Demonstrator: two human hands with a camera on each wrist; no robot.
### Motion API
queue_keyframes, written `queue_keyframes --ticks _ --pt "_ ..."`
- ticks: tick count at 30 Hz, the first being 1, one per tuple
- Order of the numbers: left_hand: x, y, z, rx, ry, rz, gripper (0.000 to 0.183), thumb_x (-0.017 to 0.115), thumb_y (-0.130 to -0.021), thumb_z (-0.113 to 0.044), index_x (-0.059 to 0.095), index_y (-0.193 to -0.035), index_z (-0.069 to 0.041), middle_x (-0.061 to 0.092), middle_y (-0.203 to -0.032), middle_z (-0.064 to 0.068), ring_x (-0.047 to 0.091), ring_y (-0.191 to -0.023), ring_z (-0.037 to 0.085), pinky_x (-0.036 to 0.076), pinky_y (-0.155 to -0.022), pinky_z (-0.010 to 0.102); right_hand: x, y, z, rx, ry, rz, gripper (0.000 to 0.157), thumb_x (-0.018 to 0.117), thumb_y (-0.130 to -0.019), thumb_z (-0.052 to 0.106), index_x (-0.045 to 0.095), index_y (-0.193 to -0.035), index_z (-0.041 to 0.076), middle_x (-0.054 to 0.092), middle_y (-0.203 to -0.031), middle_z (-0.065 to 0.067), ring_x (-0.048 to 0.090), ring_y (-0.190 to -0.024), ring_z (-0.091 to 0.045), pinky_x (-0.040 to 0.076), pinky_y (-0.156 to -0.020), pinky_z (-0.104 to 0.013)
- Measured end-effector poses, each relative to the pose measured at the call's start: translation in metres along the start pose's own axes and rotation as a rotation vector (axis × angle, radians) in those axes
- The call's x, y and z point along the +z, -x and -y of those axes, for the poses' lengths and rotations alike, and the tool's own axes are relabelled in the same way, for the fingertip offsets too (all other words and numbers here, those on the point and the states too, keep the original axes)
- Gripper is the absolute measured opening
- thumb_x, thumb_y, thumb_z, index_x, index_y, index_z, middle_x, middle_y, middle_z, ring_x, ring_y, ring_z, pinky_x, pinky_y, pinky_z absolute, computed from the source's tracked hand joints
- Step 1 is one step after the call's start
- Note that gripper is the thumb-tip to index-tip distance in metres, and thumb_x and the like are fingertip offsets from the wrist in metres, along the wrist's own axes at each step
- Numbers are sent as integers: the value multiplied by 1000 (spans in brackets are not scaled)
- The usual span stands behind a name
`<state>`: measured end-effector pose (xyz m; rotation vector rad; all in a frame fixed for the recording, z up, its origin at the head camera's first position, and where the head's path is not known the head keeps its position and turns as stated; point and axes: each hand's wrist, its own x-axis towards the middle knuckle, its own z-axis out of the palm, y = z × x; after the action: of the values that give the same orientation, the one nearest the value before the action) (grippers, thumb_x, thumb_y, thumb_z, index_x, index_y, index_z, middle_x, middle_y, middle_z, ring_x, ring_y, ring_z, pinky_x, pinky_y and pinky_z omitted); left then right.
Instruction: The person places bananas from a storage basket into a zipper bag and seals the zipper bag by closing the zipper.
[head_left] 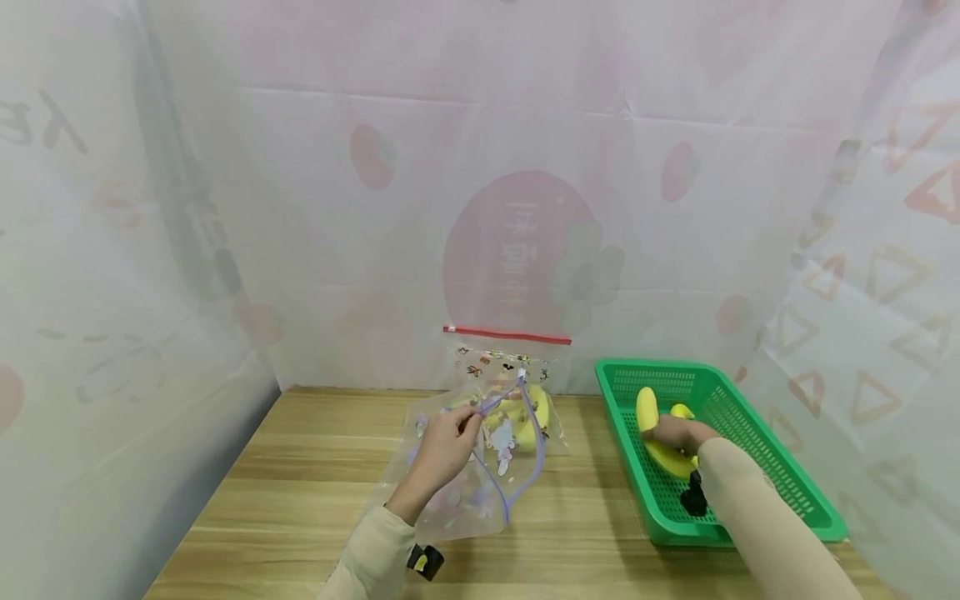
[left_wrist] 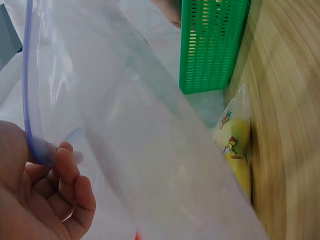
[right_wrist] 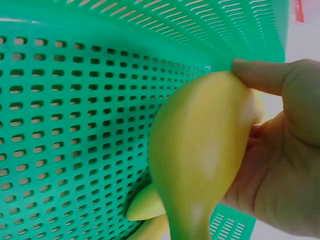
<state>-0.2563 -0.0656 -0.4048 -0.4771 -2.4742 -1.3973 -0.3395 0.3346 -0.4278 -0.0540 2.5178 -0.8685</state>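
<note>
My left hand (head_left: 450, 446) pinches the purple-edged mouth of a clear zip bag (head_left: 457, 504) between thumb and fingers; the bag's mouth gapes open, and the purple rim (left_wrist: 27, 90) shows in the left wrist view. Inside the green basket (head_left: 780, 454), my right hand (head_left: 678, 433) grips a yellow banana (right_wrist: 200, 150), thumb on one side and the other fingers largely hidden behind it. More bananas (right_wrist: 145, 204) lie below it on the basket's perforated plastic.
Behind the purple-edged bag, a clear bag with a red zip (head_left: 510, 336) holds yellow bananas (head_left: 536, 417) against the back sheet. A wooden table (head_left: 277, 492) lies beneath, with printed white sheets (head_left: 315, 208) around it. Black wrist devices (head_left: 426, 562) sit at both wrists.
</note>
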Motion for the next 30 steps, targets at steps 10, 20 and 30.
queue_keyframes --ticks 10,20,30 --pt "1 -1 1 -6 11 -14 26 49 -98 -14 60 -76 -6 43 -54 -5 32 -42 6 26 -40 19 -8 7 17 -77 -105 -55 38 42 -101 33 39 -107 -5 50 -79 -15 49 -59 -21 45 -55 -34" --pt "1 -1 3 -10 16 -15 24 49 -98 -13 60 -77 -12 44 -54 -4 32 -42 6 25 -39 18 -7 16 40 -166 -121 -91 42 37 -103 38 34 -112 -3 51 -69 -12 46 -49 -18 43 -49 -33" --pt "-1 -1 3 -17 17 -14 26 49 -98 -13 60 -77 -2 44 -55 -4 33 -43 6 25 -40 18 2 23 56 -278 -261 -55 47 37 -102 43 31 -123 1 54 -75 -16 49 -52 -19 46 -51 -35"
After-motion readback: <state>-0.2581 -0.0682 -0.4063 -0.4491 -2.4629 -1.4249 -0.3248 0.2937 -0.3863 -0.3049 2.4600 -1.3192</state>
